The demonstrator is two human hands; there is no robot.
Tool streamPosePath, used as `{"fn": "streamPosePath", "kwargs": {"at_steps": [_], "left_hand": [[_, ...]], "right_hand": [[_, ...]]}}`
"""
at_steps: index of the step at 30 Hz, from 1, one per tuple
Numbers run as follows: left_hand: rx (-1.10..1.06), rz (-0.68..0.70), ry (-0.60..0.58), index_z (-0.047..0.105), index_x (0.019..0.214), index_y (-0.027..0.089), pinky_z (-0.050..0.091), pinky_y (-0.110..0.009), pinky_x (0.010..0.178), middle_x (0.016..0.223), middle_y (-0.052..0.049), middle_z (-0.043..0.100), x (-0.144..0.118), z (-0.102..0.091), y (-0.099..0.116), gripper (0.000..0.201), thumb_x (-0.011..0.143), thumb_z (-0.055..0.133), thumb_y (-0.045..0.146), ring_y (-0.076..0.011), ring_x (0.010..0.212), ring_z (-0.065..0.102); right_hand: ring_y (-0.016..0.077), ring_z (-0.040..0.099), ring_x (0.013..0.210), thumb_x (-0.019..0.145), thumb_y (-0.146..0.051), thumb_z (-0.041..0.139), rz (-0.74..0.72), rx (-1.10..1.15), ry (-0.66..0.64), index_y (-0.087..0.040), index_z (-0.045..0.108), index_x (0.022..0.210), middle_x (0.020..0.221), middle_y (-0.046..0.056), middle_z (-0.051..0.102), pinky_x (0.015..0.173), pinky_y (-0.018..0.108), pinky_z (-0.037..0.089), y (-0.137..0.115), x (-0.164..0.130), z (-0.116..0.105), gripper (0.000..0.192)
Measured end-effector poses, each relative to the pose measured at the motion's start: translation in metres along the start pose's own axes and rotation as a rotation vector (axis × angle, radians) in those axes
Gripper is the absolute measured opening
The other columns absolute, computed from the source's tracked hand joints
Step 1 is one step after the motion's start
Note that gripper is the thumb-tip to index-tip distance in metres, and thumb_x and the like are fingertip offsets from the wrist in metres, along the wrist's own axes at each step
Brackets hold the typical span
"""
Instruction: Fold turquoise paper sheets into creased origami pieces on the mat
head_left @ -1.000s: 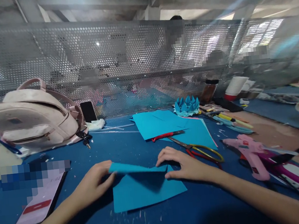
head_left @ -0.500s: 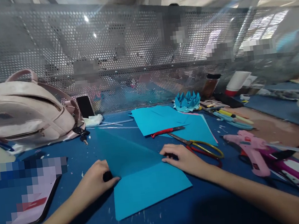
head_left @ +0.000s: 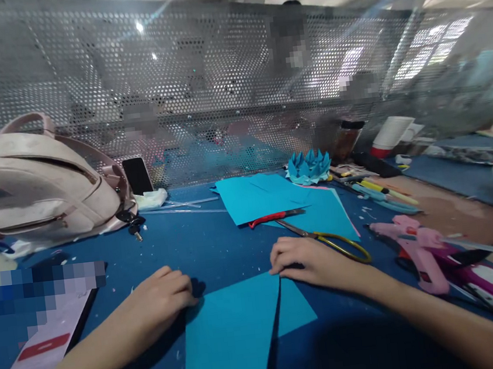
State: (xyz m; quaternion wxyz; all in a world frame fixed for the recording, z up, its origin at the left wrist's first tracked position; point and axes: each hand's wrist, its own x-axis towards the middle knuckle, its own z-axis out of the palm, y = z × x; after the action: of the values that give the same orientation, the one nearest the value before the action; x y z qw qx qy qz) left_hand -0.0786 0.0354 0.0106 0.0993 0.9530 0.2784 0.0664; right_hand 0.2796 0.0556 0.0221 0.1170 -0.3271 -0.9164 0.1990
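A sheet of blue paper (head_left: 231,333) lies folded on the table in front of me, its upper layer laid toward me and slightly askew over the lower layer, which shows at the right. My left hand (head_left: 167,292) has its fingers curled against the sheet's far left corner; the thumb is hidden. At the other end of the fold, my right hand (head_left: 303,261) pinches the edge between thumb and fingers. Just beyond that hand rest scissors (head_left: 322,238) with yellow handles and a red-handled cutter (head_left: 272,218), both by more blue sheets (head_left: 248,199).
On the left stand a pale pink backpack (head_left: 43,182) and an upright phone (head_left: 137,176), with a tablet-like screen (head_left: 47,340) nearer me. A pink glue gun (head_left: 415,243) lies at right. Behind is a blue folded-paper piece (head_left: 309,167) before a perforated metal screen (head_left: 202,95).
The raised upper layer of the blue paper has come down toward me over the lower part. My left hand has turned palm-down at the corner; the right keeps its pinch.
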Motion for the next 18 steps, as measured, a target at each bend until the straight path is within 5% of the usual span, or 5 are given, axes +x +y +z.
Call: {"fn": "streamPosePath", "kwargs": {"at_steps": [7,12,15,18], "left_hand": [[0.064,-0.080,-0.048,0.063,0.109,0.025,0.039,-0.031,0.071,0.098,-0.005,0.062,-0.004,-0.018,0.027,0.032,0.093,0.042,0.007,-0.0202,0.083,0.056],[0.199,-0.217,-0.131,0.064,0.090,0.018,0.042,-0.038,0.073,0.093,-0.007,0.063,0.013,-0.017,0.047,0.017,0.093,0.048,0.017,-0.0255,0.082,0.058],[0.180,-0.262,-0.091,0.062,0.088,0.017,0.043,-0.040,0.074,0.092,-0.008,0.064,0.028,-0.011,0.051,0.011,0.092,0.052,0.020,-0.0270,0.083,0.059],[-0.106,-0.275,0.046,0.062,0.091,0.016,0.042,-0.037,0.074,0.092,-0.008,0.064,0.047,-0.004,0.050,0.005,0.088,0.059,0.020,-0.0253,0.083,0.059]], "right_hand": [[0.0180,0.059,0.089,0.087,-0.039,0.064,0.136,-0.005,0.022,-0.023,0.068,0.093,0.095,0.002,0.064,0.073,0.027,0.041,-0.008,0.001,0.004,0.017],[0.0169,0.056,0.082,0.078,-0.036,0.075,0.267,0.040,0.057,-0.022,0.059,0.092,0.092,0.000,0.060,0.065,0.024,0.038,-0.006,0.004,0.016,0.026],[0.0159,0.054,0.077,0.076,-0.036,0.075,0.294,0.059,0.051,-0.021,0.059,0.087,0.087,0.000,0.057,0.063,0.023,0.037,-0.006,0.004,0.017,0.024],[0.0146,0.053,0.073,0.080,-0.032,0.071,0.268,0.131,0.084,-0.019,0.061,0.081,0.085,0.000,0.056,0.062,0.023,0.037,-0.008,0.005,0.018,0.016]]}}
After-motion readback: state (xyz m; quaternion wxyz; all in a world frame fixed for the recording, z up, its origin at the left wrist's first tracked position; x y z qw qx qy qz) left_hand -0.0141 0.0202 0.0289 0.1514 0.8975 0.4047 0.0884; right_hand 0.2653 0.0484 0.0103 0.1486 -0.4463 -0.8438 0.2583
